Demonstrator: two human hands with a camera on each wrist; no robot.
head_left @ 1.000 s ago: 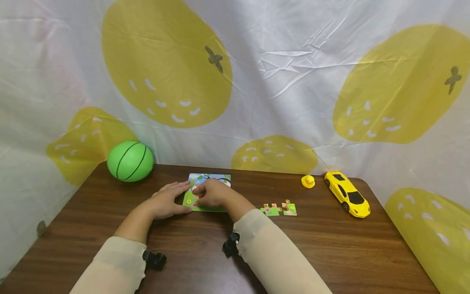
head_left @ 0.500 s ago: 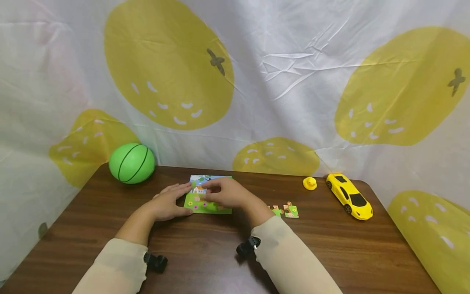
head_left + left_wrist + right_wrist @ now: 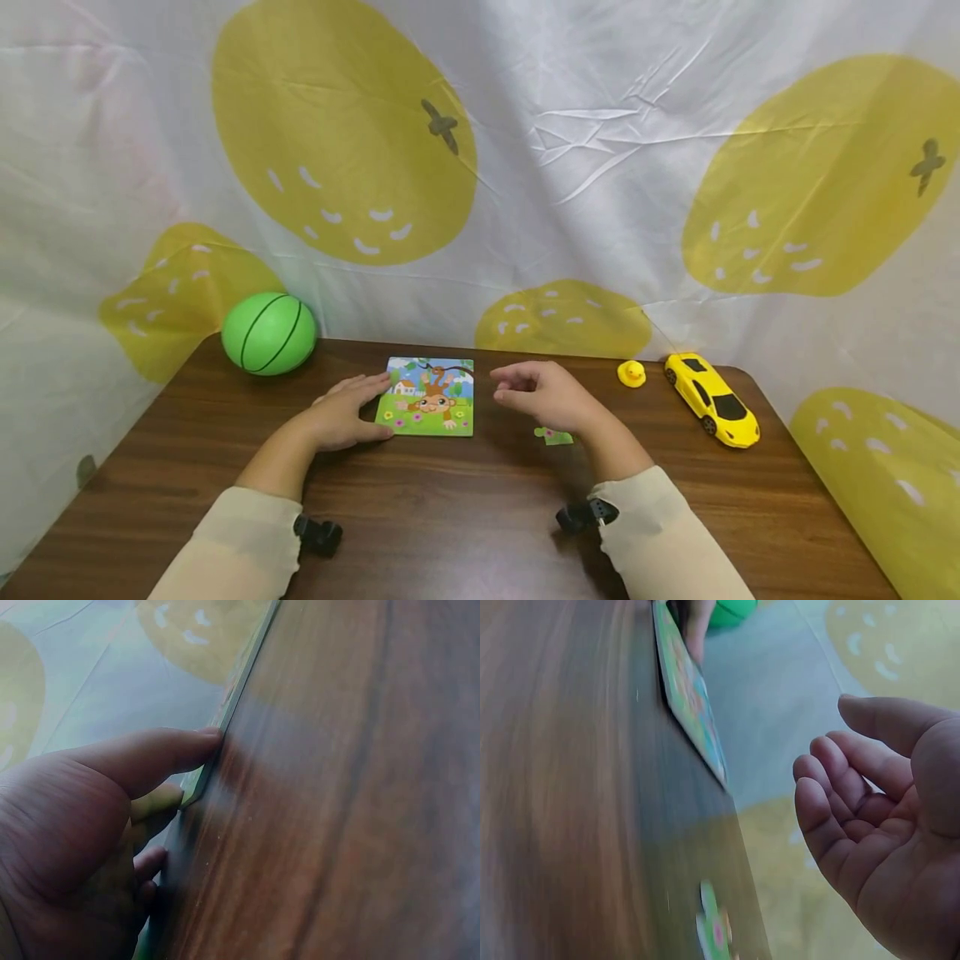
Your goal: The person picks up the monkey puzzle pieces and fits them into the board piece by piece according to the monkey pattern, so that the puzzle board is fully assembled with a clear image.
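Observation:
A jigsaw puzzle [image 3: 431, 427] with a monkey hanging from a branch lies flat at the table's far middle. My left hand [image 3: 339, 417] rests along its left side, thumb at the near corner and fingertips by the left edge; in the left wrist view the thumb touches the puzzle's edge [image 3: 196, 778]. To the puzzle's right, my right hand [image 3: 551, 398] hovers over the table, fingers loosely bent and thumb apart, with nothing between them. Below it lies a green puzzle piece [image 3: 557, 437] with a pink flower. The right hand and wrist hide what lies just beside that piece.
On the brown wooden table [image 3: 450, 517], a green ball [image 3: 270, 333] sits at the far left. A small yellow duck [image 3: 632, 374] and a yellow toy car [image 3: 712, 402] stand at the far right. Behind them hangs a white cloth [image 3: 570, 217] with yellow fruit prints.
My right hand has lifted off the puzzle and moved right, over the loose pieces. The monkey picture, earlier covered, is now in view. My left hand stays at the puzzle's left side.

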